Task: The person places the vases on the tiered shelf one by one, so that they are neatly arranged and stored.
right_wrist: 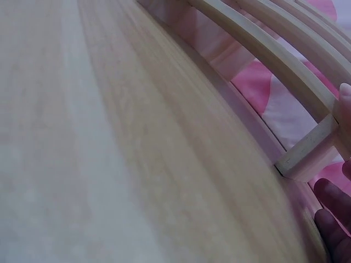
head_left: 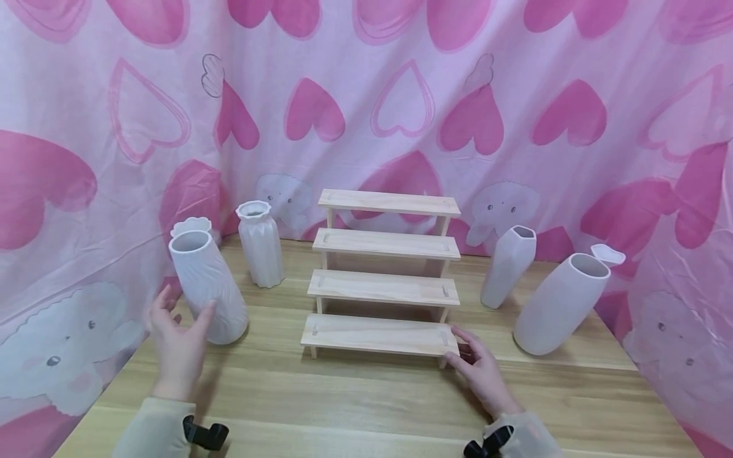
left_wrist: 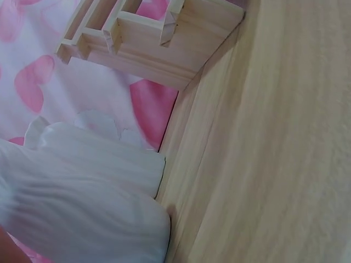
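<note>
A pale wooden tiered display stand (head_left: 380, 334) with stepped shelves stands mid-table. My right hand (head_left: 481, 375) grips the right end of its lowest shelf, thumb at the front corner. In the right wrist view, fingertips (right_wrist: 332, 197) show beside the stand's leg (right_wrist: 310, 145). On the left, my left hand (head_left: 180, 350) is spread beside a white textured vase (head_left: 209, 283), its thumb in front of the vase and its other fingers off to the left. Whether the thumb touches it, I cannot tell. The same vase (left_wrist: 93, 213) fills the lower left of the left wrist view.
A fluted white vase (head_left: 261, 248) and a partly hidden frilled-rim vase (head_left: 191, 224) stand at left. To the right are an angular white vase (head_left: 508, 267), a smooth wide-mouthed vase (head_left: 558, 308) and another vase's rim (head_left: 608, 254). A pink heart-patterned curtain (head_left: 355, 63) encloses the table.
</note>
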### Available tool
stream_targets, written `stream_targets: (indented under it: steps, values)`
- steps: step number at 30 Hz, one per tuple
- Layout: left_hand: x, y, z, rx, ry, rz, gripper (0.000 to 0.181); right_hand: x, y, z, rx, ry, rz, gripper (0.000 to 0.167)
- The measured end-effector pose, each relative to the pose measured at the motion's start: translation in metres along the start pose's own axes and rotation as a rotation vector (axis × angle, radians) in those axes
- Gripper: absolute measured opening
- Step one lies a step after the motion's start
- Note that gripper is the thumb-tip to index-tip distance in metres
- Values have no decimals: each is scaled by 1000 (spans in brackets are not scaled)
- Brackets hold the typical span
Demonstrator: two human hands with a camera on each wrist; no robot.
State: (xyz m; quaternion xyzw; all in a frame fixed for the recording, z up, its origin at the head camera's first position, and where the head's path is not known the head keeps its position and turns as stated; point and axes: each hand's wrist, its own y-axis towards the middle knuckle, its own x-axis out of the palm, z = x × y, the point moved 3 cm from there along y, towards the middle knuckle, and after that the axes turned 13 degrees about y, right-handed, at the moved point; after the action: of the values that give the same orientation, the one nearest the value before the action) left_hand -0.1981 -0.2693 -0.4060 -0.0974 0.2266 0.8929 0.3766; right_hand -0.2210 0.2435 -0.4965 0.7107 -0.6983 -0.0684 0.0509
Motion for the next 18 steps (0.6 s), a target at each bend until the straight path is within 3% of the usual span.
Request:
stream_targets:
  steps: [3, 5, 14, 18]
  values:
    - [7, 6, -5, -87, -2, -113, 90, -1, 0, 1, 53, 1, 21, 60]
    - [10, 10, -9, -115, 16, -164, 95, -1, 0, 2, 70, 8, 22, 61]
    - [16, 21, -14, -90, 77, -265, 103, -1, 0, 4, 75, -18, 34, 57]
    - [15, 24, -13, -59, 153, -267, 103, -1, 0, 3, 65, -27, 34, 55]
